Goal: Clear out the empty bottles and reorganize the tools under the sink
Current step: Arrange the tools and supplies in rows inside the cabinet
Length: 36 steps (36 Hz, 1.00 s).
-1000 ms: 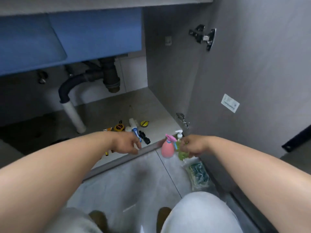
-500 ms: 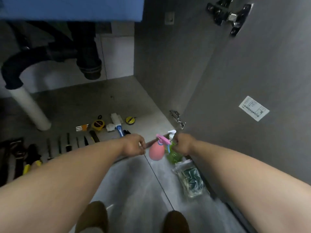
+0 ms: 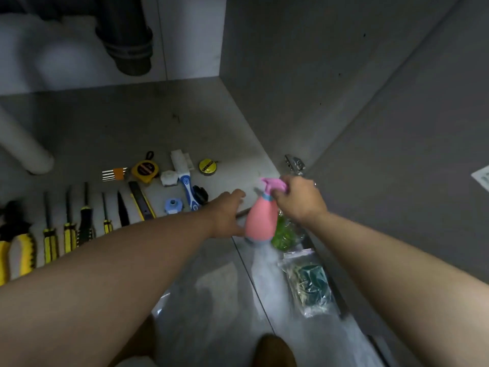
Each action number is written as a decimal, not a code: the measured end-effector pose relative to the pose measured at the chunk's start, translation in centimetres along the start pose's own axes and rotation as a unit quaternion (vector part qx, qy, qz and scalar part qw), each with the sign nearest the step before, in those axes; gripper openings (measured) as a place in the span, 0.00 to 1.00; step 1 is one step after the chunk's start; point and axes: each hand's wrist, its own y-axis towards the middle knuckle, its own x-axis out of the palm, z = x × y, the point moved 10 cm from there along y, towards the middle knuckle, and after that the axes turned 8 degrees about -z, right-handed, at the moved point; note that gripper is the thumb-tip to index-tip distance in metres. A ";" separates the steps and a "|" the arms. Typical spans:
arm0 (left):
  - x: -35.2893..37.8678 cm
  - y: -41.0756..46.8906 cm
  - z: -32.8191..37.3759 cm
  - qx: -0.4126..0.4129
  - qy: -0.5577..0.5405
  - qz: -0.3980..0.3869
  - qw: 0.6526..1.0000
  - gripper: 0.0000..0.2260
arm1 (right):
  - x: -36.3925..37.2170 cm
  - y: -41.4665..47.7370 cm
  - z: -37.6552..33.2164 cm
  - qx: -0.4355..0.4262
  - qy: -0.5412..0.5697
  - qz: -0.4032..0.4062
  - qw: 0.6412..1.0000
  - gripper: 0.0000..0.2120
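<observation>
Head view, looking down past two bare forearms: my right hand [image 3: 300, 201] has its fingers curled around the magenta trigger head of a pink spray bottle [image 3: 260, 219], gripping it at the neck, and the bottle hangs tilted just at the near edge of the cabinet floor [image 3: 164, 128], above the tiled floor. My left hand [image 3: 227, 214] sits just to the left of the bottle, fingers loosely spread and reaching toward its body; I cannot tell whether they touch it. Directly right of the pink bottle and partly hidden behind it stands a green bottle [image 3: 284, 234] on the tiles, and nearer to me lies a clear plastic bag [image 3: 308, 284] with dark green contents, close to the grey cabinet door on the right. To the left, on the cabinet floor, tools lie in a row: screwdrivers with yellow-and-black handles [image 3: 68, 229], yellow-handled pliers [image 3: 18, 250] at the far left, and a utility knife [image 3: 141, 200]. Further in are a yellow tape measure [image 3: 145, 169], a smaller round yellow tape [image 3: 207, 165], a blue-and-white handled tool [image 3: 189, 190] and a small blue fitting [image 3: 173, 205]. At the back, a dark drain pipe [image 3: 127, 41] hangs down, and a white pipe [image 3: 23, 144] meets the cabinet floor on the far left.
</observation>
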 end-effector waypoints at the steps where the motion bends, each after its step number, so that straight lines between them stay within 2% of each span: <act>1: -0.2 0.2 0.1 0.003 -0.033 0.011 0.999 0.47 | -1.3 0.1 -0.3 -0.007 0.027 0.015 1.000 0.09; 3: -0.5 0.5 0.5 0.016 -0.105 0.026 0.994 0.49 | -3.5 0.1 -1.2 -0.033 0.095 0.033 0.994 0.09; 5: -1.2 0.7 0.8 0.032 -0.152 0.054 0.986 0.46 | -4.9 0.0 -2.3 -0.067 0.172 0.021 0.983 0.08; 8: -2.5 0.8 0.9 0.038 -0.176 0.105 0.978 0.37 | -5.8 0.1 -3.0 -0.092 0.250 -0.015 0.964 0.08; 12: -4.5 0.4 0.4 0.029 -0.183 0.175 0.967 0.34 | -4.7 0.7 -1.7 -0.083 0.366 -0.039 0.926 0.09; 14: -4.9 0.1 -0.1 0.019 -0.214 0.188 0.958 0.35 | -3.1 1.2 -0.2 -0.075 0.297 -0.040 0.951 0.12; 16: -5.2 -0.1 -0.8 0.000 -0.238 0.200 0.950 0.37 | -1.6 1.8 1.6 -0.065 0.128 -0.031 0.989 0.14; 17: -5.4 -0.3 -1.2 -0.009 -0.245 0.206 0.947 0.37 | -0.8 2.0 2.3 -0.057 0.040 -0.036 0.997 0.16; 19: -5.8 -0.6 -1.6 -0.017 -0.259 0.215 0.942 0.35 | 1.5 2.6 3.3 -0.038 -0.091 -0.086 0.991 0.22; 21: -5.9 -1.0 -1.9 -0.014 -0.280 0.223 0.934 0.35 | 3.7 3.0 4.0 -0.011 -0.156 -0.138 0.978 0.24; 23: -6.0 -1.4 -2.3 -0.010 -0.300 0.225 0.927 0.35 | 4.9 3.3 4.1 0.007 -0.176 -0.150 0.973 0.21; 27: -6.0 -2.1 -3.0 0.006 -0.327 0.225 0.918 0.36 | 5.1 3.6 3.9 0.024 -0.161 -0.105 0.981 0.18; 36: -5.8 -3.0 -3.3 0.004 -0.336 0.224 0.915 0.37 | 3.7 1.8 1.7 -0.027 -0.155 -0.067 0.985 0.15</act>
